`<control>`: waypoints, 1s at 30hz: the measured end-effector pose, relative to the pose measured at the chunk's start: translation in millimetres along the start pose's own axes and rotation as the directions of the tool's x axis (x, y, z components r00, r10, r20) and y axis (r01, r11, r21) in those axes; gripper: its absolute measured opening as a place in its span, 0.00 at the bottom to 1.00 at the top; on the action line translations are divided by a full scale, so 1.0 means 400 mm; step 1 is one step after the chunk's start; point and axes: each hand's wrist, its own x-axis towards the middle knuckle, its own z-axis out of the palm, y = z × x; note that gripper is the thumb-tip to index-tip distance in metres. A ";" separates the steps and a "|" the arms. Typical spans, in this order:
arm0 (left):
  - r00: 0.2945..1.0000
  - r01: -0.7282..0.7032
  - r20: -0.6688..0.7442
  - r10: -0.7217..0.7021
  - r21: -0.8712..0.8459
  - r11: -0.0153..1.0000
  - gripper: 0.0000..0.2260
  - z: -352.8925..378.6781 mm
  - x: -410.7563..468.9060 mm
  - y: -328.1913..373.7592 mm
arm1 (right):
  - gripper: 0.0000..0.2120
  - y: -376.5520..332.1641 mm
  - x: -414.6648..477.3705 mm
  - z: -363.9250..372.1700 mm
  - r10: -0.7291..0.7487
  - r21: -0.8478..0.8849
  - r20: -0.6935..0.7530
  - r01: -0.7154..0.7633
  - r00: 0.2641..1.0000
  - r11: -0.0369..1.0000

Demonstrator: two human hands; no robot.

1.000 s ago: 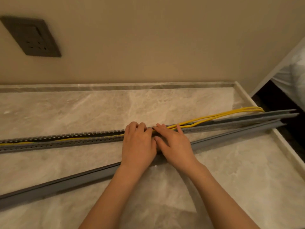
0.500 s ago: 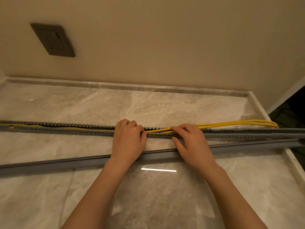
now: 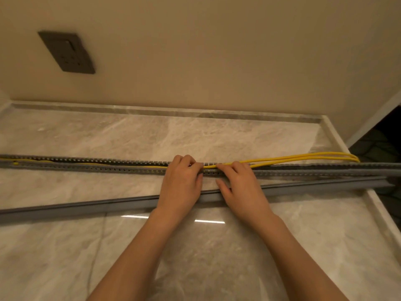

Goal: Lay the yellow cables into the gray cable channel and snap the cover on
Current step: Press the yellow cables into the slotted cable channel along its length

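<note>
The gray slotted cable channel (image 3: 86,165) runs left to right across the marble top. Yellow cables (image 3: 303,158) lie inside its left part and rise out of it on the right, looping near the right edge. My left hand (image 3: 181,187) has its fingers curled over the channel, thumb against the near wall. Just to its right, my right hand (image 3: 240,187) lays its fingers across the channel where the cables enter it, thumb spread toward me. The gray cover (image 3: 86,206) lies loose on the marble in front of the channel, passing under both wrists.
The marble top (image 3: 195,257) has a raised rim at the back and at the right (image 3: 382,213), with a dark drop beyond it. The channel and cover overhang that right edge. A dark wall socket (image 3: 67,52) sits on the beige wall at upper left.
My hands, touching one second ago, have spread apart along the channel, with the right hand further right. The view has swung, so channel and cover now look nearly level.
</note>
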 end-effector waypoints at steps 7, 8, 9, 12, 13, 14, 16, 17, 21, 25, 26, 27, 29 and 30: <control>0.996 -0.082 0.032 0.084 -0.073 0.994 0.04 0.005 0.032 0.055 | 0.10 0.027 -0.005 -0.029 0.025 0.169 -0.058 -0.015 0.998 0.986; 0.996 -0.078 0.035 0.081 -0.061 0.995 0.04 0.005 0.037 0.059 | 0.10 0.028 -0.004 -0.033 0.023 0.169 -0.058 -0.013 0.998 0.985; 0.996 -0.080 0.031 0.082 -0.055 0.995 0.04 0.007 0.043 0.064 | 0.10 0.032 -0.004 -0.038 0.027 0.166 -0.057 -0.017 0.998 0.986; 0.995 -0.093 0.033 0.094 -0.018 0.995 0.06 0.021 0.060 0.076 | 0.10 0.046 -0.004 -0.056 0.043 0.158 -0.054 -0.034 0.998 0.987; 0.994 -0.095 0.056 0.095 -0.003 0.995 0.07 0.028 0.064 0.079 | 0.10 0.054 -0.004 -0.063 0.049 0.155 -0.059 -0.039 0.997 0.987; 0.992 -0.093 0.083 0.092 0.007 0.996 0.08 0.034 0.068 0.081 | 0.10 0.061 -0.005 -0.068 0.055 0.153 -0.068 -0.044 0.996 0.987; 0.988 -0.086 0.128 0.082 0.024 0.996 0.10 0.044 0.072 0.087 | 0.09 0.077 -0.010 -0.079 0.073 0.146 -0.116 -0.056 0.991 0.988; 0.988 -0.082 0.137 0.076 0.033 0.996 0.10 0.047 0.072 0.090 | 0.08 0.085 -0.013 -0.084 0.083 0.144 -0.157 -0.060 0.984 0.988; 0.991 -0.061 0.117 0.056 0.035 0.998 0.09 0.050 0.073 0.097 | 0.09 0.133 -0.018 -0.103 0.122 0.076 -0.240 -0.106 0.963 0.991; 0.988 -0.062 0.140 0.056 0.040 0.997 0.10 0.051 0.068 0.098 | 0.15 0.203 0.003 -0.132 0.184 -0.126 -0.110 -0.198 0.977 0.972; 0.986 -0.065 0.154 0.058 0.046 0.997 0.10 0.052 0.066 0.098 | 0.15 0.219 0.009 -0.138 0.221 -0.165 -0.076 -0.230 0.972 0.959; 0.984 -0.068 0.170 0.059 0.049 0.997 0.10 0.051 0.063 0.098 | 0.15 0.231 0.014 -0.144 0.261 -0.196 -0.042 -0.264 0.964 0.944; 0.976 -0.071 0.208 0.059 0.051 0.996 0.11 0.050 0.061 0.096 | 0.15 0.248 0.023 -0.153 0.334 -0.240 0.012 -0.321 0.943 0.916; 0.972 -0.071 0.229 0.056 0.056 0.996 0.11 0.049 0.062 0.096 | 0.16 0.253 0.027 -0.157 0.358 -0.249 0.031 -0.340 0.933 0.907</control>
